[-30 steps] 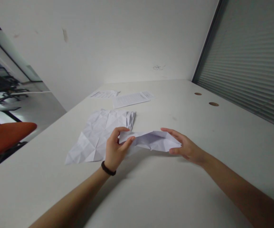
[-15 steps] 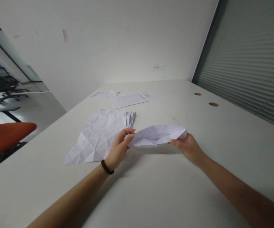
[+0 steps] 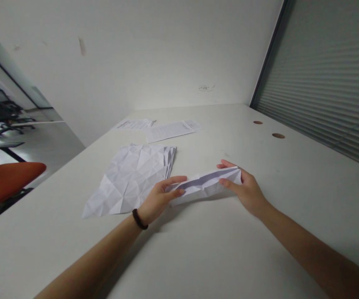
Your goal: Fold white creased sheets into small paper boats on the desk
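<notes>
Between my two hands is a folded, creased sheet of white paper (image 3: 206, 189), its long opening facing up. My left hand (image 3: 160, 195), with a dark band at the wrist, grips the paper's left end, thumb on the near side and fingers on the far side. At the right end my right hand (image 3: 244, 187) holds it the same way, with the thumb in front and fingertips showing behind. To the left lies a stack of crumpled white sheets (image 3: 129, 178), close beside my left hand.
Printed sheets (image 3: 171, 131) lie farther back on the white table (image 3: 223, 249). Two round holes (image 3: 278, 136) sit near the table's right side, by a window with blinds (image 3: 325, 91). An orange chair (image 3: 8, 178) stands off the left edge.
The paper has gone from a wide, bowed opening to a narrower, flatter fold. My fingers now reach over its far side, and its left end has dipped lower.
</notes>
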